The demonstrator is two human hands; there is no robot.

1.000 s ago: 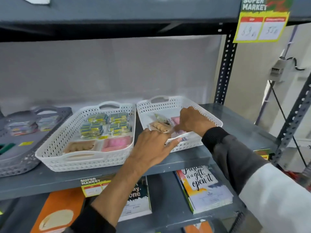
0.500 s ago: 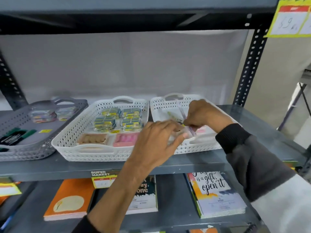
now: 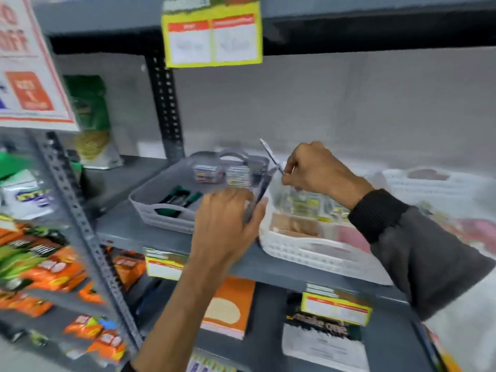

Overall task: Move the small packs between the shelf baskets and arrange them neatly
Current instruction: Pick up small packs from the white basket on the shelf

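Note:
Three baskets stand on the grey shelf. The grey basket (image 3: 161,210) on the left holds green-capped items and two stacks of small packs (image 3: 222,171). The middle white basket (image 3: 308,251) holds yellow-green packs, a brown pack and a pink pack. A second white basket (image 3: 429,181) is at the far right, blurred. My left hand (image 3: 225,226) is closed on a thin clear pack (image 3: 256,197) above the gap between the grey and middle baskets. My right hand (image 3: 314,167) pinches another thin pack (image 3: 271,155), held edge-up over the middle basket's back left corner.
A perforated steel upright (image 3: 166,111) stands behind the grey basket. Snack bags (image 3: 45,269) fill the rack at left. Books (image 3: 228,307) lie on the shelf below. Yellow price tags (image 3: 212,36) hang from the shelf edges.
Both hands have left the right white basket, each carrying a thin pack leftward toward the grey basket. The view has swung left, with motion blur.

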